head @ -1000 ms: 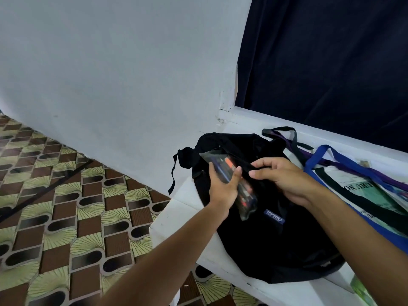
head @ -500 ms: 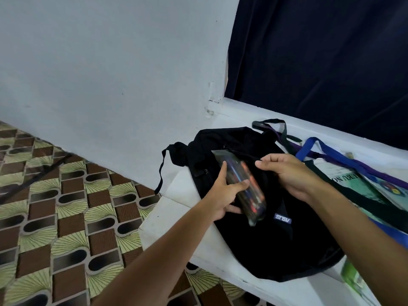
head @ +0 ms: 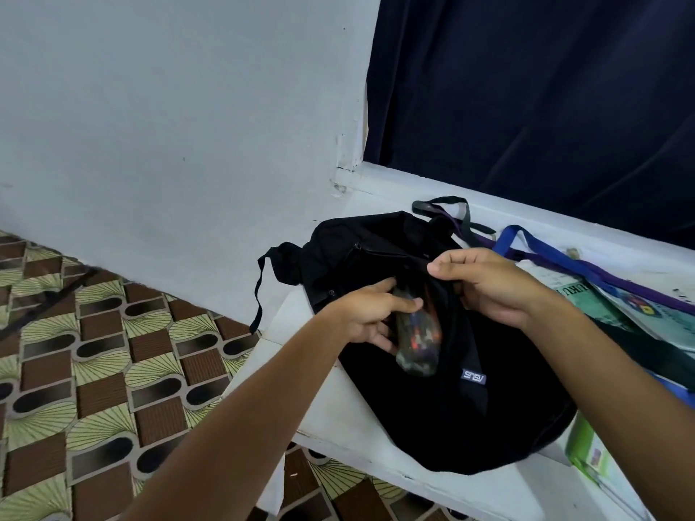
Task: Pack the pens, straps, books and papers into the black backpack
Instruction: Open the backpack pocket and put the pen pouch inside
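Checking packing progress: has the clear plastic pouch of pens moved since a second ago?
Yes. The clear pouch of pens went top-first into the black backpack opening, nearer its logo patch.

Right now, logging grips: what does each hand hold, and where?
Left hand grips the clear pen pouch at its middle; right hand pinches the black backpack opening's edge.

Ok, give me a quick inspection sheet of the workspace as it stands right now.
Surface: white ledge, backpack on it.
Job's things: black backpack lying flat, top opening held apart; clear pouch of pens partly inside the opening; blue strap, purple strap and dark strap lie unpacked on the papers.
Clutter: green-and-white book at the ledge's near edge.
Hands: left hand grips the pouch; right hand pinches the backpack's opening edge.
Cables: nothing seen.
Surroundings: pale wall, dark curtain, patterned floor.
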`<state>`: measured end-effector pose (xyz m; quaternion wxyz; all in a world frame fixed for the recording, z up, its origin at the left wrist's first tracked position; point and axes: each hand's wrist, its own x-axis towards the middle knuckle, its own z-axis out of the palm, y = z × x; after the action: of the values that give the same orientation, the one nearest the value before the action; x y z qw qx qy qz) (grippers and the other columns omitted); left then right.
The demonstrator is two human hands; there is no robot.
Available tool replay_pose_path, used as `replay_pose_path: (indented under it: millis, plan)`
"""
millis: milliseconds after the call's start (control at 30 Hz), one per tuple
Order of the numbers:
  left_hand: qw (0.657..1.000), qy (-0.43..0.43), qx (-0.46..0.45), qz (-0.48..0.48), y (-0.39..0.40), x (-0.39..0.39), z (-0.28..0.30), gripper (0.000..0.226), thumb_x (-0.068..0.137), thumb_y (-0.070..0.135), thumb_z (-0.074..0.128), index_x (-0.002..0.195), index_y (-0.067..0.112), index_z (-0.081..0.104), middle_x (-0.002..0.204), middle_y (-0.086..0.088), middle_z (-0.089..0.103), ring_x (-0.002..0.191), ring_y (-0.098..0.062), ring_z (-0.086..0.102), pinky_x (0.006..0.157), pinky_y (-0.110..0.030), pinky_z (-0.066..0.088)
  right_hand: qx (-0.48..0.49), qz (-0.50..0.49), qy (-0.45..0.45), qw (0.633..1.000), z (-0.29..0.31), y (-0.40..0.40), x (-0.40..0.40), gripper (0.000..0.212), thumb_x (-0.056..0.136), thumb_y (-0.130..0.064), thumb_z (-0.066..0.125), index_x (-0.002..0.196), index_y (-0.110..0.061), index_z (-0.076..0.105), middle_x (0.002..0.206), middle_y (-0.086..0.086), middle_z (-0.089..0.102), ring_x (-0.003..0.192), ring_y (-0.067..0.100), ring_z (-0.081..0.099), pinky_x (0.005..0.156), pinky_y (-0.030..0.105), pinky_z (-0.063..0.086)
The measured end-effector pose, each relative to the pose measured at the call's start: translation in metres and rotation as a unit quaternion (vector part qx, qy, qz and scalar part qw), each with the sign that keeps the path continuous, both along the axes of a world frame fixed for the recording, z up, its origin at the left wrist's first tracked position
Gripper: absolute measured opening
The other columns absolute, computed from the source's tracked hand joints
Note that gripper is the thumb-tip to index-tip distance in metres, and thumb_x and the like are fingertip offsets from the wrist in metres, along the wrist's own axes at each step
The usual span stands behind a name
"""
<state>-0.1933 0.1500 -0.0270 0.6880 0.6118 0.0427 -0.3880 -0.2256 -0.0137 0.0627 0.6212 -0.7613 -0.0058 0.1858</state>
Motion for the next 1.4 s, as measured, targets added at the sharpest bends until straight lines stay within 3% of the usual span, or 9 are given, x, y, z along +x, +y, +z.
replay_pose_path:
  millis: [167, 433, 667, 767, 867, 1000, 1133, 1267, 1400]
  plan:
    - [0.988, 0.022, -0.047, 0.147, -0.019, 0.004, -0.008, 0.091, 0.093, 0.02, 0.066, 0.154, 0.037, 0.001, 0.157, -0.013, 0.028, 0.14, -0.05, 0.028, 0.087, -0.057, 0.049, -0.117, 0.002, -0.014, 0.993, 0.011, -0.017, -0.003, 0.012, 0.089, -0.017, 0.066, 0.081, -0.008, 0.063, 0.069, 0.004, 0.059, 0.059, 0.011, 0.053, 0.054, 0.02, 0.044]
    - [0.974, -0.036, -0.022, 0.223, -0.06, 0.004, -0.017, 0.078, 0.087, 0.03, 0.069, 0.145, 0.037, 0.017, 0.135, -0.01, 0.056, 0.109, -0.038, 0.063, 0.057, -0.04, 0.059, -0.121, 0.044, -0.023, 0.991, 0.035, -0.021, -0.007, 0.013, 0.083, -0.021, 0.065, 0.074, -0.011, 0.064, 0.071, 0.004, 0.061, 0.061, 0.012, 0.054, 0.057, 0.021, 0.044]
    - [0.975, -0.086, 0.061, 0.198, -0.092, 0.007, -0.016, 0.071, 0.09, 0.023, 0.056, 0.149, 0.032, 0.018, 0.133, -0.009, 0.053, 0.111, -0.032, 0.061, 0.069, -0.036, 0.059, -0.1, 0.054, -0.06, 0.992, 0.058, -0.03, -0.012, 0.015, 0.075, -0.023, 0.067, 0.07, -0.01, 0.064, 0.065, 0.002, 0.061, 0.056, 0.01, 0.054, 0.05, 0.015, 0.044]
    - [0.97, -0.093, 0.072, 0.211, -0.098, 0.01, -0.015, 0.064, 0.088, 0.018, 0.054, 0.146, 0.024, 0.027, 0.131, -0.013, 0.053, 0.114, -0.034, 0.06, 0.096, -0.047, 0.052, -0.116, 0.075, -0.058, 0.989, 0.059, -0.037, -0.012, 0.033, 0.061, -0.043, 0.084, 0.068, -0.015, 0.068, 0.067, 0.002, 0.061, 0.058, 0.01, 0.053, 0.053, 0.019, 0.042]
    - [0.97, -0.099, 0.059, 0.215, -0.101, 0.015, -0.017, 0.056, 0.088, 0.017, 0.055, 0.14, 0.022, 0.036, 0.129, -0.012, 0.055, 0.113, -0.033, 0.06, 0.098, -0.047, 0.051, -0.135, 0.07, -0.054, 0.987, 0.058, -0.044, -0.012, 0.052, 0.045, -0.057, 0.089, 0.07, -0.016, 0.069, 0.071, 0.006, 0.063, 0.062, 0.014, 0.054, 0.058, 0.024, 0.04]
    - [0.966, -0.083, -0.026, 0.243, -0.1, 0.017, -0.032, 0.042, 0.088, 0.024, 0.069, 0.122, 0.021, 0.044, 0.118, -0.005, 0.063, 0.104, -0.027, 0.066, 0.086, -0.043, 0.058, -0.12, 0.049, -0.033, 0.991, 0.062, -0.05, -0.013, 0.031, 0.06, -0.04, 0.085, 0.07, -0.015, 0.069, 0.071, 0.005, 0.065, 0.061, 0.012, 0.058, 0.059, 0.024, 0.044]
    - [0.967, -0.058, -0.099, 0.228, -0.097, 0.015, -0.037, 0.077, 0.087, 0.025, 0.073, 0.148, 0.027, 0.025, 0.133, -0.002, 0.053, 0.117, -0.024, 0.058, 0.086, -0.041, 0.053, -0.041, -0.041, -0.019, 0.998, 0.06, -0.056, -0.014, 0.014, 0.068, -0.027, 0.069, 0.07, -0.014, 0.072, 0.074, 0.006, 0.067, 0.064, 0.016, 0.06, 0.061, 0.027, 0.049]
    - [0.976, -0.051, -0.096, 0.19, -0.093, 0.017, -0.04, 0.026, 0.089, 0.019, 0.071, 0.092, 0.031, 0.048, 0.106, 0.002, 0.062, 0.096, -0.014, 0.061, 0.086, -0.038, 0.051, -0.019, -0.121, -0.033, 0.992, 0.056, -0.06, -0.017, 0.031, 0.057, -0.03, 0.073, 0.079, -0.008, 0.071, 0.079, 0.01, 0.067, 0.068, 0.021, 0.06, 0.066, 0.033, 0.047]
    - [0.977, -0.058, -0.105, 0.178, -0.096, 0.016, -0.043, 0.024, 0.089, 0.014, 0.07, 0.092, 0.027, 0.05, 0.09, 0.01, 0.059, 0.079, -0.003, 0.058, 0.083, -0.033, 0.049, 0.007, -0.133, -0.056, 0.99, 0.056, -0.06, -0.021, 0.018, 0.074, -0.019, 0.062, 0.083, -0.004, 0.065, 0.077, 0.01, 0.067, 0.067, 0.02, 0.06, 0.066, 0.033, 0.048]
